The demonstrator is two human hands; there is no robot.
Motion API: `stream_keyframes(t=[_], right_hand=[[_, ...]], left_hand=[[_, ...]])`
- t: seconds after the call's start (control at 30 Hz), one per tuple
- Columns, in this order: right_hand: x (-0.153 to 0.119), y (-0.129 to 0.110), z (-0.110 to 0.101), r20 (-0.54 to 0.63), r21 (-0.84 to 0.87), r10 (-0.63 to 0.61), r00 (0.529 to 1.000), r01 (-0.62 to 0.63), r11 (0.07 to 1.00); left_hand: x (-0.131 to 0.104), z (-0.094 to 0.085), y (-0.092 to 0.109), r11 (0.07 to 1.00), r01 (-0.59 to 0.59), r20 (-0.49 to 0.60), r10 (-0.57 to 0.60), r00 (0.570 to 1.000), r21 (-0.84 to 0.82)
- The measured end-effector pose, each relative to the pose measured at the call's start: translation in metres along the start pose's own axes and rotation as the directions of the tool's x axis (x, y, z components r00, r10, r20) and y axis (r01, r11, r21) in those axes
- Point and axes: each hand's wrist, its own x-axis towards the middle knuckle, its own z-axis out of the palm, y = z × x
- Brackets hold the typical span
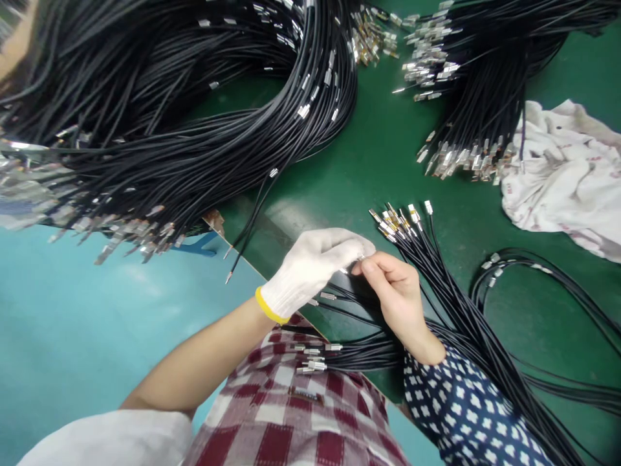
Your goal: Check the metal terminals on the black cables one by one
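Near the table's front edge, my left hand [323, 259], in a white glove with a yellow cuff, meets my bare right hand [395, 291]. Thumbs and forefingers of both are pinched together at a small shiny metal piece [359, 257], mostly hidden by the fingers. Around and below my right hand run black cables [451, 285]; their metal ends [395, 223] fan out just above it. More cable ends [313, 359] point left by the plaid apron, below my hands.
A big heap of black cables [233, 142] covers the upper left of the green table [388, 149], its ends overhanging the edge. Another bundle [490, 97] lies at upper right, beside a crumpled white cloth [567, 175]. Looped cables [548, 268] rest at right.
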Motion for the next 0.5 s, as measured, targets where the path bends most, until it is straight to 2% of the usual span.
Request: stream_keyframes(t=[0.1, 0.4, 0.5], right_hand=[[0.0004, -0.0005, 0.0001, 0.0, -0.01, 0.002, 1.0, -0.002, 1.0], [-0.003, 0.0016, 0.0017, 0.059, 0.117, 0.001, 0.998, -0.008, 0.993], [-0.0047, 0.0055, 0.001, 0.068, 0.186, -0.027, 0.997, 0.014, 0.982]], left_hand=[[-0.0005, 0.0003, 0.0016, 1.0, 0.009, 0.001, -0.009, 1.0, 0.01], [0.0001, -0.0005, -0.0005, 0.998, 0.0, 0.028, 0.001, 1.0, -0.058], [-0.0004, 0.0027, -0.0038, 0.998, 0.013, -0.033, -0.016, 0.999, -0.067]])
